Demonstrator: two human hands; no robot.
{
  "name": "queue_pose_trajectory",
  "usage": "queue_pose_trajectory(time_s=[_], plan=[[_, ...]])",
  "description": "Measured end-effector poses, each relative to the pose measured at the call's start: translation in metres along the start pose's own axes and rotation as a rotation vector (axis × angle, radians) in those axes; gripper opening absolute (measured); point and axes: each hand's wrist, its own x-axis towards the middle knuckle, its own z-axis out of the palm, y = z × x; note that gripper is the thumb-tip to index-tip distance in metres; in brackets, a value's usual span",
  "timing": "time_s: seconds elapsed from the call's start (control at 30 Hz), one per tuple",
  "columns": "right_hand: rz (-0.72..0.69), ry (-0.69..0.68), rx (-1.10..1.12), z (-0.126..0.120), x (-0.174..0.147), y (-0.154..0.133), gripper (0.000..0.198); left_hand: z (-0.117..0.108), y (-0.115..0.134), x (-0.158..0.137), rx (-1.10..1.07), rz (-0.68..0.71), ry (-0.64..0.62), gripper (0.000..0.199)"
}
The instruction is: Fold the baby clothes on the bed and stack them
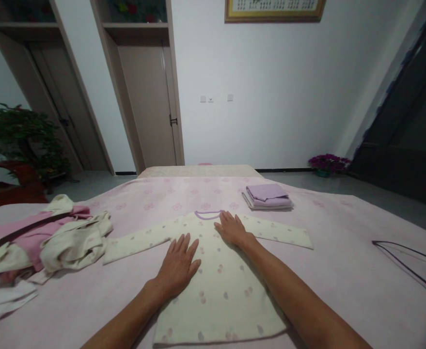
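A cream long-sleeved shirt [220,291] with small printed spots and a purple neckband lies spread flat in front of me, both sleeves stretched out sideways. My left hand [179,265] rests flat on the left side of its chest, fingers spread, below the left armpit. Higher up, my right hand [231,228] lies flat beside the neckline at the right shoulder, fingers out. Neither hand grips the cloth. My right forearm crosses over the shirt's right side and hides part of its edge.
A pink flowered sheet [343,271] covers the surface. Folded purple and pale clothes [268,194] are stacked at the back right. Crumpled pink and cream garments [71,237] heap at the left, touching or near the left cuff. A black wire hanger [409,271] lies at the right.
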Motion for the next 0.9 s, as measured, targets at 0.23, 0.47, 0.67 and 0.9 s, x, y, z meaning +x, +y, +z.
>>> queue_pose_trajectory(time_s=[0.23, 0.47, 0.67, 0.9], plan=[[0.118, -0.034, -0.047, -0.008, 0.009, 0.012, 0.072, -0.007, 0.002, 0.000, -0.018, -0.008, -0.003, 0.060], [-0.072, 0.077, -0.044, 0.000, -0.004, -0.033, 0.071, -0.005, 0.002, -0.001, -0.010, -0.007, 0.003, 0.060], [-0.158, 0.027, -0.012, 0.005, -0.014, -0.035, 0.075, -0.002, -0.001, -0.001, -0.011, 0.001, 0.028, 0.060], [0.034, -0.057, 0.013, -0.015, -0.032, -0.042, 0.072, 0.006, -0.005, -0.001, -0.008, 0.004, 0.072, 0.059]])
